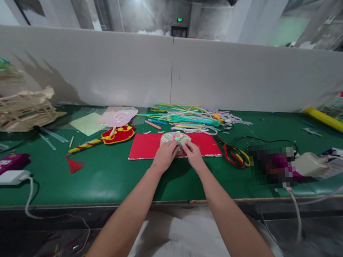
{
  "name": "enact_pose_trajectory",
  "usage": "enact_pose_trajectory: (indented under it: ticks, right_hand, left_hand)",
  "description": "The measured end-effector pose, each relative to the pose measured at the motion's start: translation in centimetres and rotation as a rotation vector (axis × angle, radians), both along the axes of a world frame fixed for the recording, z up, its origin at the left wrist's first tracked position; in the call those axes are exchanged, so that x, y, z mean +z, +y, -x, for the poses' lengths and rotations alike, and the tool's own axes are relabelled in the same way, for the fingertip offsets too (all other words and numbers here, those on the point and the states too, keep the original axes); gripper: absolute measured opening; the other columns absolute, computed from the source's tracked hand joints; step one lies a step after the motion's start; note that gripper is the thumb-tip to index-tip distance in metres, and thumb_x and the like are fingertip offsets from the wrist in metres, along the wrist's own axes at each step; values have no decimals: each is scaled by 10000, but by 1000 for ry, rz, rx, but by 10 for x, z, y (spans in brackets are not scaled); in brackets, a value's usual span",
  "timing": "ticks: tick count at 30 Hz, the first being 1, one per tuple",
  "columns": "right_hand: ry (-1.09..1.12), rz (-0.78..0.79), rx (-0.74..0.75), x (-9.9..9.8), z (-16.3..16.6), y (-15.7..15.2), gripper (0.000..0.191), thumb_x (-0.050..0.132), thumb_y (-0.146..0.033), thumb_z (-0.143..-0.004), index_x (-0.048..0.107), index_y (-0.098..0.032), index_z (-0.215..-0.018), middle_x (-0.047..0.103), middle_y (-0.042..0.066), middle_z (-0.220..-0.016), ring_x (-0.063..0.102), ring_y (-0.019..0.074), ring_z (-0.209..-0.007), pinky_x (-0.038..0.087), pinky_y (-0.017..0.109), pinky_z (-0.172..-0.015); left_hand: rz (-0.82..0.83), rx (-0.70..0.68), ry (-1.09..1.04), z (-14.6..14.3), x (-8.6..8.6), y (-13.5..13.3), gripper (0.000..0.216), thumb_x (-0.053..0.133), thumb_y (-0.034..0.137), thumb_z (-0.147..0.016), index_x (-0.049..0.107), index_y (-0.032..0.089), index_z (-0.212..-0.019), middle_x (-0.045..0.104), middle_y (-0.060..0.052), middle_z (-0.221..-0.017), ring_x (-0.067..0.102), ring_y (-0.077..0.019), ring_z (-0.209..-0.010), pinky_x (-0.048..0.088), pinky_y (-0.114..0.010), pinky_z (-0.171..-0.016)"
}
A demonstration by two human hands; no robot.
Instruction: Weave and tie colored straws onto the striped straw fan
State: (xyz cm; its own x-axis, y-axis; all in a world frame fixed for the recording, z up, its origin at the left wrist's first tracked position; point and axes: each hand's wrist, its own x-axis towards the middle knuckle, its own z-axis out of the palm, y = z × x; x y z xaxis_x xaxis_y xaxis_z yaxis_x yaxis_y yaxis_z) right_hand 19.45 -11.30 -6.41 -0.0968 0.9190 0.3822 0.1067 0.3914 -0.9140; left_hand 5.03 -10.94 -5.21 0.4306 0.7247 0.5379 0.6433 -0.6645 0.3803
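Note:
Both my hands meet over a red sheet [144,147] lying on the green table [102,177]. A small round pastel striped craft piece [174,137] rests on the sheet. My left hand [165,156] has its fingers curled onto the piece's near left edge. On the near right edge, my right hand [193,153] pinches the same piece with closed fingertips. The lower part of the piece is hidden behind my fingers.
A pile of coloured strips [193,117] lies behind the sheet. A red and yellow ornament with a tassel [110,137] and a pink cutout [119,116] lie to the left. Scissors [235,156], chargers and cables [310,164] sit right; a power strip [2,166] left. A white partition [171,70] backs the table.

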Motion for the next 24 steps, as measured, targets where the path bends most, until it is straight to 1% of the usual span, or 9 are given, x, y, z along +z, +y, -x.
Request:
enact_pose_trajectory:
  ticks: [3, 6, 9, 15, 24]
  right_hand:
    - [26, 2, 10, 0, -1, 0, 299, 446, -468, -789, 473, -198, -662, 451, -22, -575, 426, 123, -545, 355, 251, -544]
    - [7, 8, -31, -2, -2, 1, 306, 440, -475, -791, 472, -200, -661, 439, -23, -555, 409, 123, -534, 343, 249, -529]
    - [-24, 19, -59, -4, -3, 3, 323, 440, -487, -786, 455, -201, -636, 410, -29, -528, 382, 120, -516, 323, 245, -509]
    - [-69, 8, -76, -7, -3, 5, 319, 441, -472, -785, 466, -196, -627, 411, -28, -544, 384, 119, -536, 317, 240, -517]
    - [-56, 1, -59, -6, -3, 4, 317, 437, -472, -790, 474, -198, -634, 411, -33, -520, 385, 123, -526, 322, 246, -528]
  left_hand:
    - [42, -29, -39, 0, 0, 1, 222, 331, 265, -876, 504, 183, -989, 597, -67, -951, 540, -169, -900, 422, -297, -787]
    - [109, -71, -63, 1, -1, 2, 237, 334, 269, -873, 486, 187, -1036, 592, -70, -985, 545, -167, -919, 431, -288, -785]
    - [133, -89, -56, 1, -1, 2, 249, 313, 259, -879, 487, 189, -1044, 594, -70, -990, 549, -163, -919, 435, -285, -781]
    - [66, -45, 42, 1, 1, 2, 242, 318, 256, -882, 520, 180, -990, 606, -70, -945, 549, -167, -886, 424, -295, -771]
    - [2, -21, 102, 1, 2, 1, 235, 321, 273, -885, 522, 176, -957, 602, -72, -904, 552, -163, -866, 415, -290, -754]
